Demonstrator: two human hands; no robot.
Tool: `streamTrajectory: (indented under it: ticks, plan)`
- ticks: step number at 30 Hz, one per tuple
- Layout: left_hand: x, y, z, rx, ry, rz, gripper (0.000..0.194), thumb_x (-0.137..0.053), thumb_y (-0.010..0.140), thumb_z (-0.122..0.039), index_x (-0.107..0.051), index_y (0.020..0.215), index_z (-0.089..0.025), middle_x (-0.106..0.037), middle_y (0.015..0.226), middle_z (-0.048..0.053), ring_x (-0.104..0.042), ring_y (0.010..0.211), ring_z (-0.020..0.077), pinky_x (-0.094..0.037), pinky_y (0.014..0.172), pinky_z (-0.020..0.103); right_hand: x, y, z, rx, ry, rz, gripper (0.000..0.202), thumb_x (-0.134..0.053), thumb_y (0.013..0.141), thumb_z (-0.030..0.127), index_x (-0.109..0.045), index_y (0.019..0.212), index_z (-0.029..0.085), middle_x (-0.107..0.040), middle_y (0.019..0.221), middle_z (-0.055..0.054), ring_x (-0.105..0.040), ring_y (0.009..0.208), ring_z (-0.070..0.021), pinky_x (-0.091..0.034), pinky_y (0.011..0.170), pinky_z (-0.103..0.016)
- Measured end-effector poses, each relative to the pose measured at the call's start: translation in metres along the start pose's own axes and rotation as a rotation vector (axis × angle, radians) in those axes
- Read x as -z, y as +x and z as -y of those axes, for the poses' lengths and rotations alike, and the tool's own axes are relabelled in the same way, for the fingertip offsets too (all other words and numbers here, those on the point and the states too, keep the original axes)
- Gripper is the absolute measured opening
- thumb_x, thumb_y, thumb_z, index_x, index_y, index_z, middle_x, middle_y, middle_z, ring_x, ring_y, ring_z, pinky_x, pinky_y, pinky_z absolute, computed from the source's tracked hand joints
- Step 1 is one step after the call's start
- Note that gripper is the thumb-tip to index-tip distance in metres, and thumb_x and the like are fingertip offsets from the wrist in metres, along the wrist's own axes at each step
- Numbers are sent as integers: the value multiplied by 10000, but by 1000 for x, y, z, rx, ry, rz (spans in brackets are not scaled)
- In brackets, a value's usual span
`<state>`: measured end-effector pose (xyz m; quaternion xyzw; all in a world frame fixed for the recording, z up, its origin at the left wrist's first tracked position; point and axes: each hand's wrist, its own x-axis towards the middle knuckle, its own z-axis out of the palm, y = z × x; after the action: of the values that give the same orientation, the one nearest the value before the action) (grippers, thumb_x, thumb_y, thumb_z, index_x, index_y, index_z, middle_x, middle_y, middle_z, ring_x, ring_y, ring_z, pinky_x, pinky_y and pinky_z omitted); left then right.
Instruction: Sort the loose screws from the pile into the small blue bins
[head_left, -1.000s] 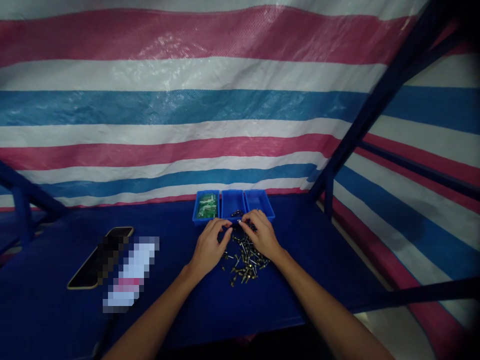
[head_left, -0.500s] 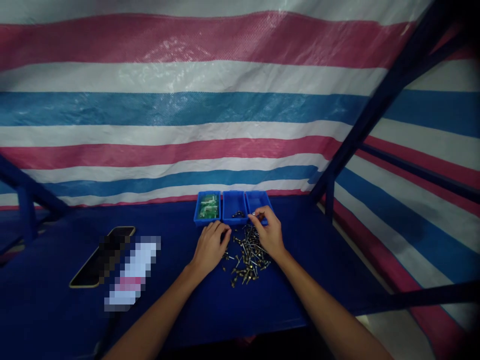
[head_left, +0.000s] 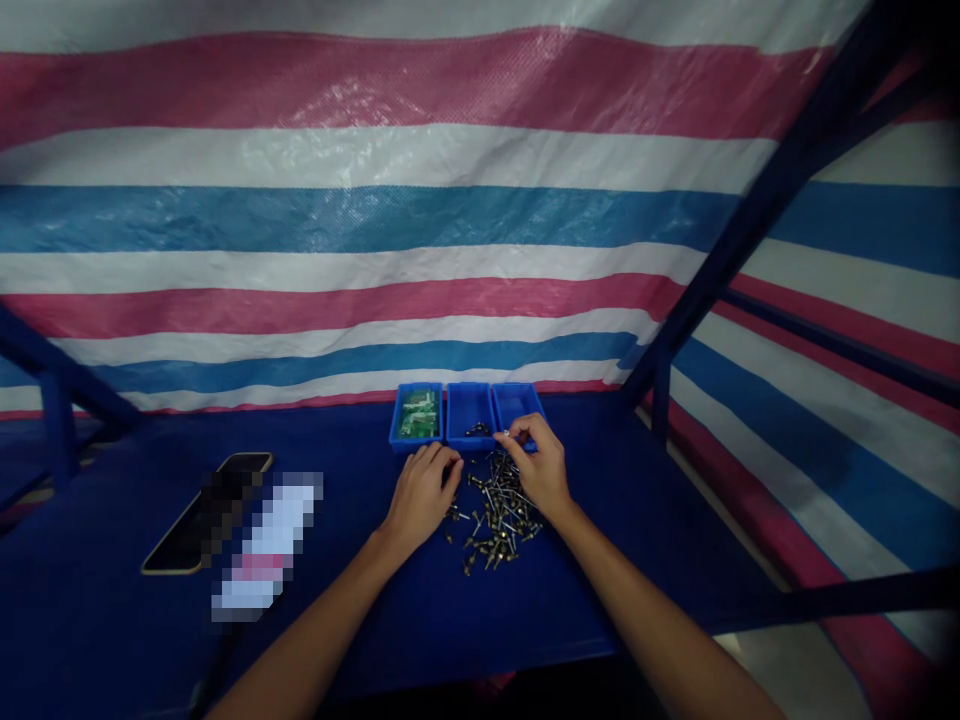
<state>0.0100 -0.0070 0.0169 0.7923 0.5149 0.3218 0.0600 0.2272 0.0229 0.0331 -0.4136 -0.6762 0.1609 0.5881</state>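
A loose pile of metal screws (head_left: pixel 499 510) lies on the blue table, between and in front of my hands. My right hand (head_left: pixel 541 468) is raised at the near edge of the right blue bin (head_left: pixel 517 397), thumb and forefinger pinched on a small shiny piece (head_left: pixel 507 433) too small to name surely. To the left of the pile, my left hand (head_left: pixel 424 492) rests low with its fingers curled together and the thumb close to the forefinger. Whatever its fingertips hold, if anything, is hidden.
The middle blue bin (head_left: pixel 469 400) holds several dark screws. Green and clear small items fill the left blue bin (head_left: pixel 393 428). A phone (head_left: pixel 176 535) and a blurred-out light object (head_left: pixel 274 530) lie at left. Striped sheeting (head_left: pixel 375 220) and blue frame bars (head_left: pixel 716 260) enclose the table (head_left: pixel 360 630).
My right fingertips have shifted very slightly with the small shiny piece, which shows a little differently between them. My left hand and the screw pile stay as they were.
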Motion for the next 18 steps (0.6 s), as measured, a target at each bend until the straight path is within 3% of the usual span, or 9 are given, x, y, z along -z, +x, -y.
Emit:
streamTrajectory:
  ticks: [9, 15, 18]
  plan:
    - [3, 1, -5, -13, -31, 49, 176, -517, 1060, -274, -617, 923, -227, -656, 949, 29, -600, 919, 233, -441, 845, 389, 1, 1, 1, -6, 7, -13, 168, -712, 977, 311, -629, 854, 233, -623, 873, -14, -579, 773, -188, -477, 747, -336]
    - [19, 0, -14, -146, -127, 251, 62, -595, 949, -195, -581, 903, -234, -647, 992, 22, -572, 944, 227, -422, 878, 384, 3, 0, -3, 41, 3, 16, 109, -630, 1033, 286, -729, 1002, 250, -696, 976, -49, -659, 929, -226, -519, 847, -375]
    - [27, 1, -15, -179, -158, 335, 159, -669, 839, -163, -577, 946, -238, -632, 1040, 17, -555, 976, 229, -412, 889, 379, 3, 0, -5, 41, 5, 27, 137, -611, 1046, 288, -745, 1055, 258, -708, 1006, -55, -676, 958, -230, -530, 883, -385]
